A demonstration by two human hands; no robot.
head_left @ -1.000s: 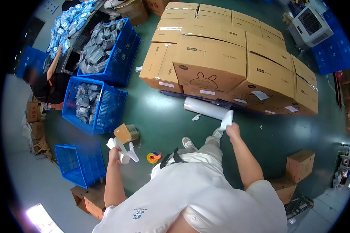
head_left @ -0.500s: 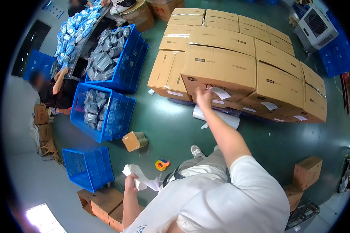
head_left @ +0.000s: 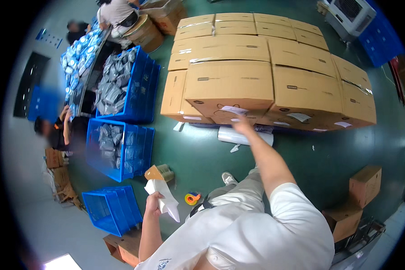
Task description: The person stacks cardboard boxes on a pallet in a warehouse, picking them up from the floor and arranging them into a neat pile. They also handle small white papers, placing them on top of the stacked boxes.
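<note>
My right hand reaches forward and presses against the front of a brown cardboard box in a large stack, just beside a white label stuck on it. The fingers look flat on the box. My left hand hangs low at my side and grips a bundle of white label sheets. A white roll of film lies on the green floor at the foot of the stack, under my right arm.
Blue crates of grey packets stand on the left, with an empty blue crate nearer. A yellow tape roll and a small open carton lie by my feet. Other people work at far left. Small cartons sit right.
My right hand rose from the film roll on the floor to the box front and now presses by the label. My left hand stayed low with the sheets.
</note>
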